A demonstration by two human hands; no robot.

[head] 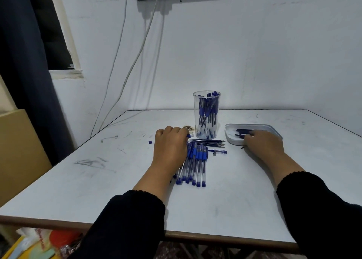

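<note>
Work in hand, as I read it: pen assembly, picking a refill for a barrel.

Left hand (170,149) is lying over the upper end of the pen row (195,166), with its fingers bent down onto the barrels. A small blue bit is showing at the fingertips, but I cannot tell if it is being pinched or just touched. Right hand (263,144) is reaching into the tray (252,124) with its fingers curled down over the dark refills (243,130). The fingertips are hidden behind the hand's back, so I cannot tell whether 1 is gripped. A thin dark tip is poking out under the near side of this hand.

More loose refills (209,142) are lying on the table (235,200) between the row and the clear cup (206,114), which is standing upright, full of pens, just behind them. 1 loose cap (219,152) is lying right of the row, and 1 small blue plug (150,142) is sitting left of the left hand.

Doing it well, in my judgement:
- Pinch only 1 refill, near its middle, so it is not flexing.
- Lift it straight up, clearing the tray wall and not dragging others out.
- Hold the row down with the left hand so the pens are not rolling.
- Keep the wrist away from the cup, since it looks easy to tip.
</note>
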